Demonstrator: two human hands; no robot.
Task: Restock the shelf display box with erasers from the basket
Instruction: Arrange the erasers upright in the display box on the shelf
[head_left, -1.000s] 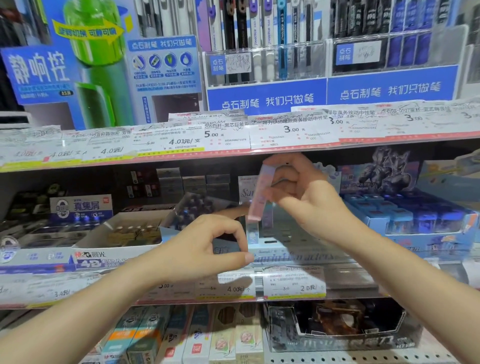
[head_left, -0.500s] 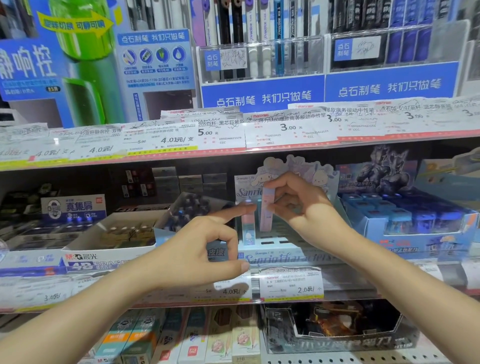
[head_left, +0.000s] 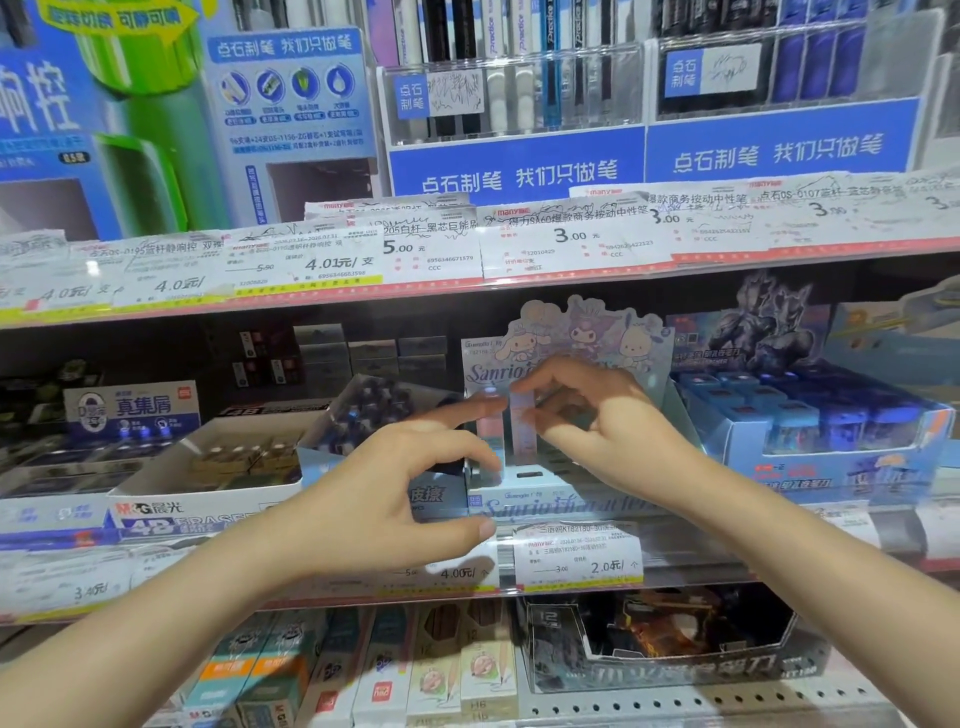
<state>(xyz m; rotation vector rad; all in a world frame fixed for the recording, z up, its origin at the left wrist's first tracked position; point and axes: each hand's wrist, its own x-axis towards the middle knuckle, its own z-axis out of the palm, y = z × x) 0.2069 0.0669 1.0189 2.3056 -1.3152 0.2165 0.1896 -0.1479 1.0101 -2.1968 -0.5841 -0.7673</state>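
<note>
A pale blue cartoon display box (head_left: 550, 506) with a tall character backboard stands on the middle shelf. My right hand (head_left: 602, 421) pinches a slim pink stick eraser (head_left: 522, 423) upright, its lower end down in a slot of the box. A second pink and blue eraser (head_left: 491, 431) stands just left of it in the box. My left hand (head_left: 395, 493) is in front of the box's left corner, index finger stretched out touching that second eraser, thumb near the box front. The basket is out of view.
A white 4B eraser carton (head_left: 208, 493) sits left of the box, a blue sharpener box (head_left: 831, 441) right of it. Price tags (head_left: 576, 556) line the shelf edge. Above is the upper shelf lip (head_left: 467, 280); below are pencil boxes (head_left: 447, 670) and a dark display tray (head_left: 670, 644).
My right hand has brought the pink eraser down from near the upper shelf lip into the box slot. My left index finger has stretched out to the neighbouring eraser.
</note>
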